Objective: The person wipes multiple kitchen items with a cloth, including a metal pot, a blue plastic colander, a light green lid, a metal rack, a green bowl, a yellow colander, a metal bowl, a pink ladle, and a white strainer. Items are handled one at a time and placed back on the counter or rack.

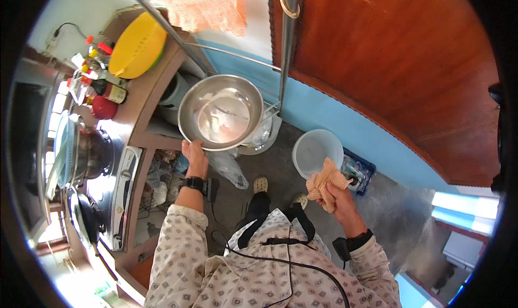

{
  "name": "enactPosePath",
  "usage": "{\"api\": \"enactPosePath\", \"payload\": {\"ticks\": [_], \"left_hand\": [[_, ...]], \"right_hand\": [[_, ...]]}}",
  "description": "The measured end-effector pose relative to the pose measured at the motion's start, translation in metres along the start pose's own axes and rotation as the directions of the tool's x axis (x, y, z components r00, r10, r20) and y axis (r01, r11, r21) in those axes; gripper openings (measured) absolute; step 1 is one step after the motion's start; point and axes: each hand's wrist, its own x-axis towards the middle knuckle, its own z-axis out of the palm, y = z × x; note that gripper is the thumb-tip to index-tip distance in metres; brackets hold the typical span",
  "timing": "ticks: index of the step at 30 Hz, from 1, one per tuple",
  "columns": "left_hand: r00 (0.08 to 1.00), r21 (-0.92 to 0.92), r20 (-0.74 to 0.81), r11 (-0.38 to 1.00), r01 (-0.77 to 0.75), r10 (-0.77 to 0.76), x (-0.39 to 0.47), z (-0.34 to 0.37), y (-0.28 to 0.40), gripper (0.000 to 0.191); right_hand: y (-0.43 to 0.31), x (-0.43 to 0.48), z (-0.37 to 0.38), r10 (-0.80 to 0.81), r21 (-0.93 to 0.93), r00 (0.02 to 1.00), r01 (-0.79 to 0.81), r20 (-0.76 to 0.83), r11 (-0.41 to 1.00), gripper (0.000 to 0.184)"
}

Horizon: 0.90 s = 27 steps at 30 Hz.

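My left hand (196, 158) grips the near rim of a round stainless steel basin (224, 118). The inside of the basin faces me and shows a bright sheen. In my right hand (340, 198) is a crumpled peach-and-white striped cloth (327, 183), bunched between the fingers and thumb. The cloth is well apart from the basin, and in the picture it overlaps the rim of a whitish plastic bucket (317, 148) on the floor.
A metal rack (288, 45) stands ahead with another striped cloth (206, 8) draped over it. Along the left counter are a yellow basin (137, 47), several bottles (115, 92), a gas stove (126, 186) and pots. A blue basket (366, 170) sits beside the bucket. A cable (279, 260) crosses my front.
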Motion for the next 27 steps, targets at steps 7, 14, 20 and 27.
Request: {"api": "enactPosePath", "payload": {"ticks": [7, 14, 20, 27], "left_hand": [[0.996, 0.035, 0.069, 0.998, 0.055, -0.057, 0.041, 0.032, -0.030, 0.026], [0.982, 0.066, 0.138, 0.991, 0.119, -0.127, 0.074, 0.032, -0.058, 0.025], [0.975, 0.074, 0.149, 0.985, 0.156, -0.165, 0.089, 0.026, -0.072, 0.029], [0.964, 0.200, 0.163, 0.964, 0.175, -0.209, 0.108, 0.017, -0.089, 0.030]], "right_hand": [[0.032, -0.007, 0.002, 0.120, -0.184, 0.987, -0.138, -0.105, 0.973, 0.046], [0.038, -0.004, 0.019, 0.092, -0.148, 0.989, -0.109, -0.116, 0.983, 0.048], [0.043, -0.001, 0.024, 0.102, -0.227, 0.989, -0.124, -0.109, 0.966, 0.050], [0.054, -0.003, 0.026, 0.151, -0.226, 0.979, -0.179, -0.138, 0.958, 0.047]]}}
